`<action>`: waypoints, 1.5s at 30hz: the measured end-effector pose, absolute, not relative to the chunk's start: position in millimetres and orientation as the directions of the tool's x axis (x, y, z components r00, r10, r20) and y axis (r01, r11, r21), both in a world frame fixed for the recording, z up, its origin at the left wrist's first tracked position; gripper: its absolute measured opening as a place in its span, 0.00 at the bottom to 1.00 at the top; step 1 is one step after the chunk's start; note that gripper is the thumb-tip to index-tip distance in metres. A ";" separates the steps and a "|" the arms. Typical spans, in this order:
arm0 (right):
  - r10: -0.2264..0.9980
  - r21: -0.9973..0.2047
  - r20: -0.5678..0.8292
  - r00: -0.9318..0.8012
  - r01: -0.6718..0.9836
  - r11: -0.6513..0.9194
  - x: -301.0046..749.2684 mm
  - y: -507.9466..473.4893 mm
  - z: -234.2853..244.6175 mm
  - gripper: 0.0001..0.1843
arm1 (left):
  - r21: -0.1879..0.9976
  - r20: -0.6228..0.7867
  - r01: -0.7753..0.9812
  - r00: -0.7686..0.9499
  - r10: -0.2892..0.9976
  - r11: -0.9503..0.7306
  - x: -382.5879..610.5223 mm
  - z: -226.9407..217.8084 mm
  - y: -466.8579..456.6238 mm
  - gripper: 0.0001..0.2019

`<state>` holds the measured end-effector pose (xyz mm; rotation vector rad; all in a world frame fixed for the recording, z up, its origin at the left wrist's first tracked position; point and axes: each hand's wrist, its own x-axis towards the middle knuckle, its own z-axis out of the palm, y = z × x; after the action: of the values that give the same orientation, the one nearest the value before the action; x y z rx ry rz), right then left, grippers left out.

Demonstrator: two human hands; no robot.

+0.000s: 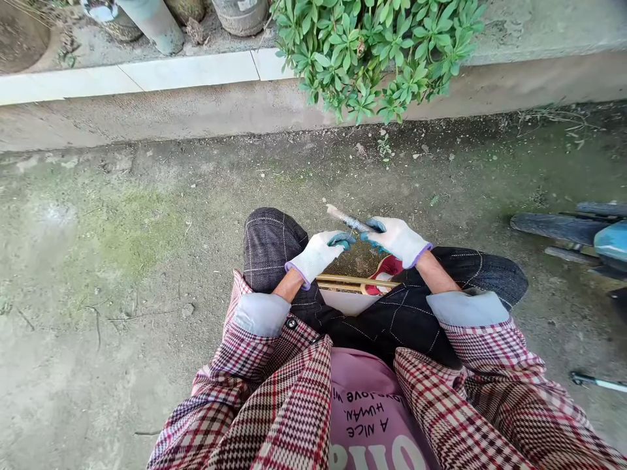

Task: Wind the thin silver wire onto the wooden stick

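My right hand [394, 238], in a white glove with blue-grey coated fingers and a purple cuff, is closed around a slim stick-like tool [345, 219]. The tool has a pale blunt end and a greyish middle, and it points up and to the left; its exact kind is unclear. My left hand [323, 253], gloved the same way, is just left of it and below the tool. Its fingers are curled together, and whatever they may pinch is too small to make out. Both hands are above the ground between my bent knees.
Below my hands are yellowish strips [360, 280], a pale surface [350, 302] and a red shoe [389, 266]. Ahead runs a low wall [171, 114] with a leafy bush [377, 52] and pots [240, 13]. At right are a blue-and-dark object [578, 232] and a pen-like item [600, 382].
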<state>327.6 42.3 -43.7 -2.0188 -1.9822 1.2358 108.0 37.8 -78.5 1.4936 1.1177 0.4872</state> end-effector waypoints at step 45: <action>0.669 -0.807 -0.588 -0.455 0.266 -0.528 346.5 32.9 -27.2 0.20 | 0.920 -0.391 0.192 0.428 0.815 0.341 108.1 -83.6 41.7 0.05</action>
<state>346.5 32.9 -27.2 -1.4513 -1.3433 2.0645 108.1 41.7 -83.6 1.1838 1.0858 0.5310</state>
